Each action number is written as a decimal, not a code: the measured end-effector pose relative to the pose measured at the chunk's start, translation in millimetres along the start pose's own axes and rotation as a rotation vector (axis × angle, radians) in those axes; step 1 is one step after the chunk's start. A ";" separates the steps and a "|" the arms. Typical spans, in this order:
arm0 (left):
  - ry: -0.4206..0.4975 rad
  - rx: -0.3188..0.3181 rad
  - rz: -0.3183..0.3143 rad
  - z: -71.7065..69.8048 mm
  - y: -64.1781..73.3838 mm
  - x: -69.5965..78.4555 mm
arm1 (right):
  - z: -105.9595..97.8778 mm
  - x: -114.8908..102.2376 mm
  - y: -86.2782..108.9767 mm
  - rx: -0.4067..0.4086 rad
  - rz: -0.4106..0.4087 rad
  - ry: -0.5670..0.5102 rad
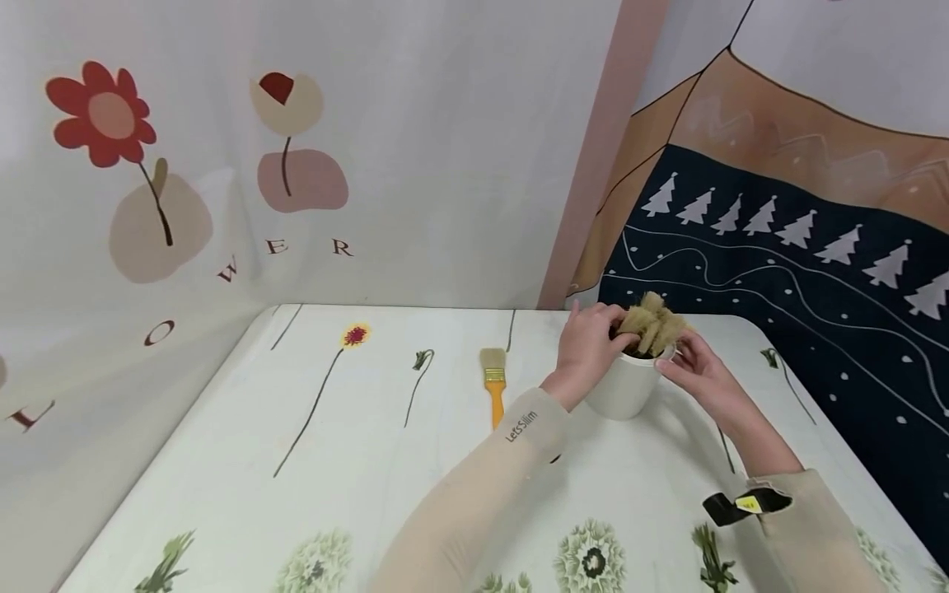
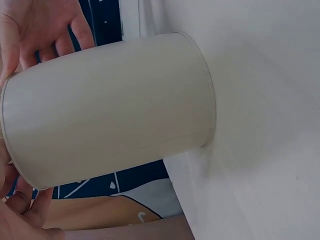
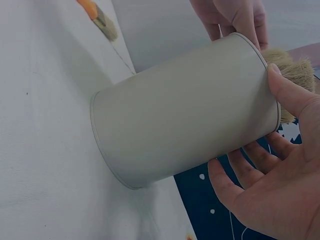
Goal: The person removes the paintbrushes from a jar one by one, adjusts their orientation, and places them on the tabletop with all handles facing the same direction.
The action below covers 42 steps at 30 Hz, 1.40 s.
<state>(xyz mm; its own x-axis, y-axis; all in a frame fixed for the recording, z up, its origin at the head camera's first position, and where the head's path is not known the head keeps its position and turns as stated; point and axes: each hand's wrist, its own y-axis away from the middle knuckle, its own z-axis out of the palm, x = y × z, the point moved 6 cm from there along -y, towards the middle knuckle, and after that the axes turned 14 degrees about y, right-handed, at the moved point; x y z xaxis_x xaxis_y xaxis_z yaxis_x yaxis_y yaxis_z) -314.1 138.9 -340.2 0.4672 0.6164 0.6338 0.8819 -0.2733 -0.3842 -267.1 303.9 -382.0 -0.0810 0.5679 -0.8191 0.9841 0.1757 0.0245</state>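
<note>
A white cylindrical pot stands on the white-covered table, with several brushes in it, tan bristles up. My left hand is at the pot's left side, its thumb and forefinger bent over the opening against the bristles; some of its fingers lie at the rim in the left wrist view. On the other side, my right hand holds the pot near the top. Its thumb lies on the rim and its fingers curve along the wall. The brush handles are hidden inside.
A flat paintbrush with an orange handle lies left of the pot, partly behind my left sleeve. The tablecloth has printed flowers. A pale curtain hangs behind the table, and a dark tree-patterned cloth at the right.
</note>
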 end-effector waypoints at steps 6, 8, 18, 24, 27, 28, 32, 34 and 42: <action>0.139 0.033 0.001 -8.9 -0.5 1.2 | -0.4 1.6 0.1 -0.001 0.021 0.009; 0.171 0.024 0.000 -10.5 -0.4 1.1 | -0.4 1.3 -0.3 0.000 0.022 0.010; 0.267 -0.148 -0.045 -7.4 -0.1 -2.2 | -0.6 -0.7 -2.1 0.003 0.021 0.009; 0.260 -0.255 -0.058 -4.1 -1.2 -1.8 | -1.0 -0.7 -1.9 0.007 0.015 0.011; 0.296 -0.281 -0.069 -3.2 -0.3 -1.0 | -0.6 0.7 -1.5 0.005 0.017 0.015; 0.312 -0.280 -0.071 -3.7 0.2 -0.8 | -0.4 0.9 -1.4 0.004 0.021 0.016; 0.372 -0.248 -0.053 -9.5 0.9 0.9 | 0.3 0.2 -0.8 -0.003 0.029 0.026; 0.393 -0.223 -0.031 -13.7 0.5 2.4 | 0.2 -0.7 -0.6 -0.006 0.033 0.033; 0.495 -0.154 0.041 -30.3 -2.6 10.1 | -0.4 -1.3 -0.7 -0.003 0.044 0.035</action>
<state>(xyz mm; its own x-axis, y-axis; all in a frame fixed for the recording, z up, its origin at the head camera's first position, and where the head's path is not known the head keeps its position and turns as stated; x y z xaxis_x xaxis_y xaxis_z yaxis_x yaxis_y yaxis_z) -309.8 123.6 -312.4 0.4425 0.1901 0.8764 0.8440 -0.4185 -0.3354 -267.7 303.4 -380.7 -0.0430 0.6027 -0.7968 0.9865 0.1519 0.0617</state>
